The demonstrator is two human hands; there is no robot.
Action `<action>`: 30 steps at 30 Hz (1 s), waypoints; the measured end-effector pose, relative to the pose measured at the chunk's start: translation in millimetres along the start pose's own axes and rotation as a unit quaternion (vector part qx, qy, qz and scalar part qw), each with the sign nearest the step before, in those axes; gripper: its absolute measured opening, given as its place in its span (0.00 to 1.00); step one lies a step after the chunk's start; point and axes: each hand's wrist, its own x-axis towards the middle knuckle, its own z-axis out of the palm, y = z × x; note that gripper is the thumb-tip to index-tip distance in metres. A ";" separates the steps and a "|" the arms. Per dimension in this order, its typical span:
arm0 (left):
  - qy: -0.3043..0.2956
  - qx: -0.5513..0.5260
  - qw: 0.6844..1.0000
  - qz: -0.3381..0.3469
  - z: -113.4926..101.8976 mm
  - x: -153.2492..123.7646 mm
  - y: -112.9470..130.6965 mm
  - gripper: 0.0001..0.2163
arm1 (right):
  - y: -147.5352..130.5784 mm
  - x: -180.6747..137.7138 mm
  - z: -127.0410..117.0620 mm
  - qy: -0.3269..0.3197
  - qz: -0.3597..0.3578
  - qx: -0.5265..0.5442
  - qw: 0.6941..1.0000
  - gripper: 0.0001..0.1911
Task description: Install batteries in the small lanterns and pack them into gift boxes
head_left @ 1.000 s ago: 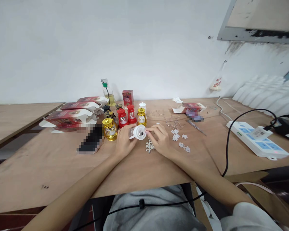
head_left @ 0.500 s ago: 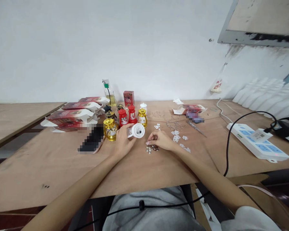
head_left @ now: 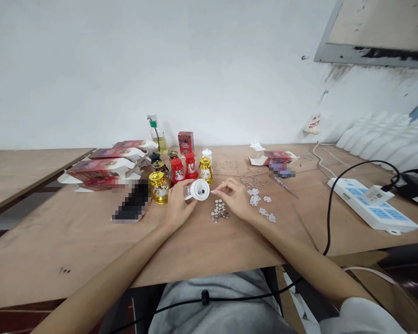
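Observation:
My left hand [head_left: 179, 204] is wrapped round a small white lantern [head_left: 199, 189] lying on its side. The lantern's round base faces me, with an opening in it that shows dark and metallic parts. Close to the right of that base, the thumb and forefinger of my right hand [head_left: 235, 197] are pinched together. Whatever is between those fingertips is too small to make out. Below them on the table lies a loose pile of silvery button cells [head_left: 220, 211]. Gold lanterns [head_left: 159, 188] and red lanterns [head_left: 178, 170] stand just behind my left hand.
Small white plastic pieces [head_left: 254, 200], thin bent wires [head_left: 252, 181] and a pointed metal tool [head_left: 284, 186] lie to the right. Beyond them is a power strip [head_left: 372, 206] with a black cable. Red boxes [head_left: 102, 170] and a blurred-out dark object [head_left: 134, 202] are at left.
My right hand has moved up from the button cells to the lantern's base, uncovering more of the pile. My left hand and the lantern have hardly moved.

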 end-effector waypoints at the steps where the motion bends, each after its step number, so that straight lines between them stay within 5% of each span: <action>1: -0.006 -0.010 1.000 -0.008 0.7 -0.5 1.7 0.21 | -2.6 0.0 -0.7 0.044 -0.010 0.010 0.999 0.09; 4: -0.027 -0.044 0.998 -0.026 2.4 -1.7 8.5 0.20 | -12.5 -1.9 -2.5 0.103 -0.053 0.027 0.993 0.06; 11: -0.045 -0.014 0.999 0.008 2.0 -3.2 16.7 0.18 | -25.8 -9.5 3.1 0.047 -0.150 -0.032 0.987 0.06; 21: -0.047 -0.009 0.999 0.017 0.0 -2.8 18.1 0.18 | -23.3 -9.8 3.4 0.026 -0.192 -0.055 0.979 0.07; 25: -0.055 -0.003 0.998 0.025 -1.5 -3.0 18.5 0.17 | -22.3 -5.6 -0.6 -0.011 -0.148 -0.002 0.989 0.07; 30: -0.056 0.024 0.997 0.046 -0.7 -3.6 18.3 0.16 | -17.2 2.8 -4.5 -0.090 -0.011 0.121 0.988 0.12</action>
